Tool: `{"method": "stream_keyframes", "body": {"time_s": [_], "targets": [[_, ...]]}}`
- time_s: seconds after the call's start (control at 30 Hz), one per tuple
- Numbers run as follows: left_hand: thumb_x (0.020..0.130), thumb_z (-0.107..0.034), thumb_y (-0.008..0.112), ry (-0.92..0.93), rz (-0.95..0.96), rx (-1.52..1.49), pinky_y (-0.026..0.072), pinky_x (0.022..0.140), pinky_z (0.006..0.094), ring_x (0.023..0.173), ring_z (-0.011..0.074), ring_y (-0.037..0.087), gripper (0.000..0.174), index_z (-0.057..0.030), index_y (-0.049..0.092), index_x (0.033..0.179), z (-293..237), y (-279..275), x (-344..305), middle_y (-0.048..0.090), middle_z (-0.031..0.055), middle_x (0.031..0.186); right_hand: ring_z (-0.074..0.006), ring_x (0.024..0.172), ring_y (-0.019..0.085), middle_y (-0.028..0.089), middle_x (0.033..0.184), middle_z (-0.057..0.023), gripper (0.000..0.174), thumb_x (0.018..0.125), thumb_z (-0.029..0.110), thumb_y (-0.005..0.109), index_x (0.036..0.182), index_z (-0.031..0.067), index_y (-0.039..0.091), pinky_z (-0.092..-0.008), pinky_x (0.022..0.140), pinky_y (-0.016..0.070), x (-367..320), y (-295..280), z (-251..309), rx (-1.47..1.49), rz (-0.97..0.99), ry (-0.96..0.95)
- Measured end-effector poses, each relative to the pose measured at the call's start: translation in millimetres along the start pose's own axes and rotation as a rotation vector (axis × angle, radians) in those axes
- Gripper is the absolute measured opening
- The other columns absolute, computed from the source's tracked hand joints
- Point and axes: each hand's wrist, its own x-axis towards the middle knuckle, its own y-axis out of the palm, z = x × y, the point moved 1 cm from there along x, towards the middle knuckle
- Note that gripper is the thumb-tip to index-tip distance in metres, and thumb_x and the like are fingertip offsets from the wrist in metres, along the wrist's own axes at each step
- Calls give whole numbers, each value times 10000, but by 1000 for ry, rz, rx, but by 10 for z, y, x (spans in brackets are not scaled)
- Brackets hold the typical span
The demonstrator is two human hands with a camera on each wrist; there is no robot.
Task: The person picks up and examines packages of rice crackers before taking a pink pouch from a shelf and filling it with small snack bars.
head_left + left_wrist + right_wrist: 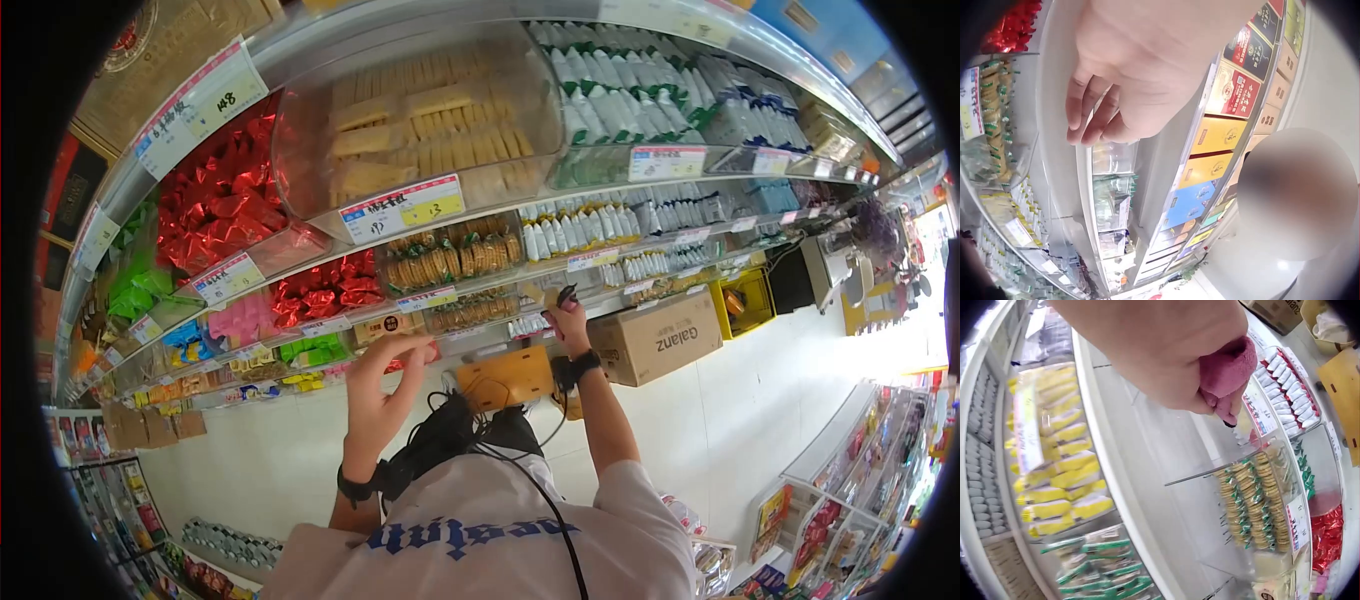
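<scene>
My left hand point(378, 400) is raised at the front of the lower shelves, its fingers loosely bent. In the left wrist view this hand point(1141, 62) holds nothing; its fingertips lie over the white shelf edge point(1085, 181), and whether they touch it cannot be told. My right hand point(570, 328) is farther right, above a cardboard box. The right wrist view shows the right hand point(1163, 353) gripping a soft pink cloth-like thing point(1229, 372) with a small black tip, over a shelf by a clear divider point(1200, 477). Packs of round biscuits point(1244, 506) lie beyond the divider.
Curved shelves hold red-wrapped sweets point(225, 205), wafer sticks point(435, 120) and white-and-green packets point(620, 90), with price tags point(402, 208) along the edges. The cardboard box point(655, 338) and a yellow crate point(745, 303) stand at the shelf foot. An orange board point(507, 378) is at waist level.
</scene>
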Motion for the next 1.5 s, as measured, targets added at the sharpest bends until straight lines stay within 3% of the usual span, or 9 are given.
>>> {"method": "stream_keyframes", "body": {"time_s": [0.07,0.1,0.2,0.37,0.43,0.47,0.7,0.9,1.5], "targets": [[958,0,630,-42,-48,14,547,781,281,860,171,722,163,16,699,1104,59,-100,-82,738,110,922,-181,574,673,675,718,-80,138,842,35,739,804,-9,614,-288,504,537,342,267,-227,-92,-64,-166],[953,6,633,-31,-71,40,544,777,277,861,169,724,169,15,698,1109,80,-150,-103,742,110,927,-161,478,629,674,646,-99,289,726,220,815,745,5,623,-342,440,466,371,366,-219,-57,-48,-148],[953,10,631,-1,-145,104,542,780,275,851,168,720,169,18,698,1109,14,-290,-104,747,107,925,-169,519,651,681,655,-91,234,716,181,793,701,20,625,-344,473,489,348,378,-256,-354,60,130],[955,35,626,202,-268,-30,529,739,261,820,148,702,183,26,691,1125,-268,-467,145,694,100,939,-156,533,633,671,678,-52,121,773,119,754,788,35,669,-317,478,489,99,141,-338,-166,106,88],[952,38,627,296,-290,-53,525,735,264,817,144,697,182,23,688,1124,-416,-490,385,691,103,940,-147,689,683,688,806,-47,23,886,20,694,898,23,674,-294,595,549,-516,42,282,87,292,73],[951,40,627,344,-296,-68,523,733,265,816,142,694,182,21,687,1123,-502,-475,533,690,104,940,-116,472,570,664,696,-64,115,947,83,662,841,44,640,-250,399,395,-661,67,314,200,180,8],[959,-73,589,582,-273,453,525,792,406,865,373,683,132,11,670,1020,-517,-432,1680,682,204,937,-57,442,514,635,661,33,70,959,112,686,891,94,682,-210,402,363,-1765,-524,1510,123,136,-77],[982,-270,554,176,110,610,513,742,472,806,423,667,347,46,639,869,-401,-472,1984,656,257,831,-52,706,609,653,941,23,135,966,94,675,1097,96,646,-204,553,466,-2169,-738,1550,215,0,-249],[947,-389,634,101,415,616,503,724,493,719,425,657,464,46,691,794,-762,-586,1779,624,264,718,-79,908,618,646,1045,12,252,963,78,692,1206,75,628,-230,750,498,-2570,-596,1834,354,146,-239]]}}
